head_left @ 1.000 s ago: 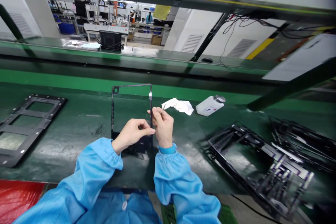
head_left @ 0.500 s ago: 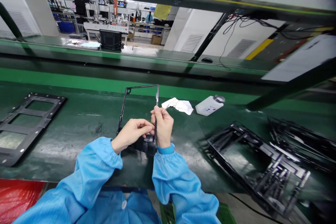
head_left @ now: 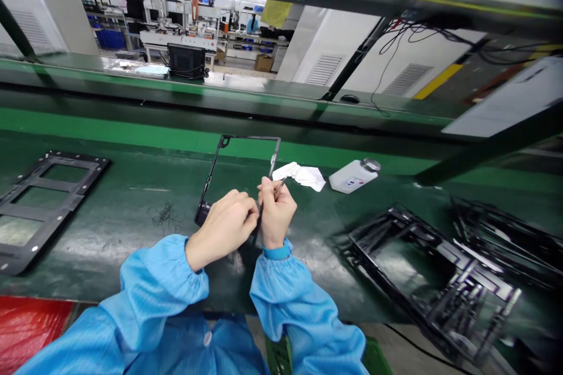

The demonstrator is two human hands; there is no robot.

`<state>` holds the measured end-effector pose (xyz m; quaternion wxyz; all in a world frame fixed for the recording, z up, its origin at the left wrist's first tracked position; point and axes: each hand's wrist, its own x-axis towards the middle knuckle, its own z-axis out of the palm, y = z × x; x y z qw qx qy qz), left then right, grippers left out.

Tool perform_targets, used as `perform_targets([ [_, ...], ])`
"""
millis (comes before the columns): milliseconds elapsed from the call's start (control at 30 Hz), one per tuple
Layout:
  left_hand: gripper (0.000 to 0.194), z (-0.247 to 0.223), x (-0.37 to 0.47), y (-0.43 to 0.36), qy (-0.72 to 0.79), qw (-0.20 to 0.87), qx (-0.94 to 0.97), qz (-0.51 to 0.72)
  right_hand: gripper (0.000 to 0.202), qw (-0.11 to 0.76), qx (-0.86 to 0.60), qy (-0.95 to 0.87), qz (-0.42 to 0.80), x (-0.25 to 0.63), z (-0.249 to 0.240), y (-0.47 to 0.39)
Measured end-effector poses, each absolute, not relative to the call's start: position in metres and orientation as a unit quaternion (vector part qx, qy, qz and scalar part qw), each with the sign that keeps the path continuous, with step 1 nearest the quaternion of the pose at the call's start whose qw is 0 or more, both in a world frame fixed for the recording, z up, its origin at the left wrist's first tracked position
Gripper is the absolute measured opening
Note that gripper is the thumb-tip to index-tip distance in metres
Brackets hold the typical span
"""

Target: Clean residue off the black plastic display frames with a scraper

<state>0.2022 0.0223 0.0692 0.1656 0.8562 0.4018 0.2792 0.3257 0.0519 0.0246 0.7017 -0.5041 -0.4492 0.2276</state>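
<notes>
A thin black rectangular frame (head_left: 214, 164) is held tilted up over the bench, its far edge raised. My right hand (head_left: 278, 211) is closed round the frame's right side. A thin dark tool or strip, its kind unclear, pokes out by the right thumb. My left hand (head_left: 226, 224) lies across the frame's lower part, fingers curled in against the right side bar, close beside my right hand. Its fingertips are mostly hidden, as is the lower part of the frame. Just beyond the right hand lies a crumpled white wipe (head_left: 303, 176).
A white bottle (head_left: 354, 177) with a metal cap leans right of the wipe. Black frames (head_left: 396, 258) are piled at the right. A black plate with three windows (head_left: 65, 211) lies left, and a tangle of dark threads (head_left: 165, 217) sits nearer. A shelf post (head_left: 488, 143) slants at the right.
The frame has shifted a little to the right and turned. My left hand has rolled over, back upward, with its fingers curled in more. The thin dark piece shows more at my right thumb.
</notes>
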Motion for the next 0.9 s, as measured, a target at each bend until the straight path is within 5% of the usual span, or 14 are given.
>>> perform_targets([
  [133,0.018,0.069,0.205,0.025,0.371,0.098,0.887,0.257,0.036,0.711,-0.505,-0.439,0.215,0.324,0.023,0.051],
  [433,0.014,0.05,0.207,0.029,0.341,0.132,0.883,0.293,0.036,0.716,-0.504,-0.426,0.229,0.321,0.018,0.05],
  [900,0.015,0.044,0.198,0.027,0.388,0.334,0.776,0.368,0.036,0.75,-0.454,-0.389,0.284,0.325,0.018,0.057],
])
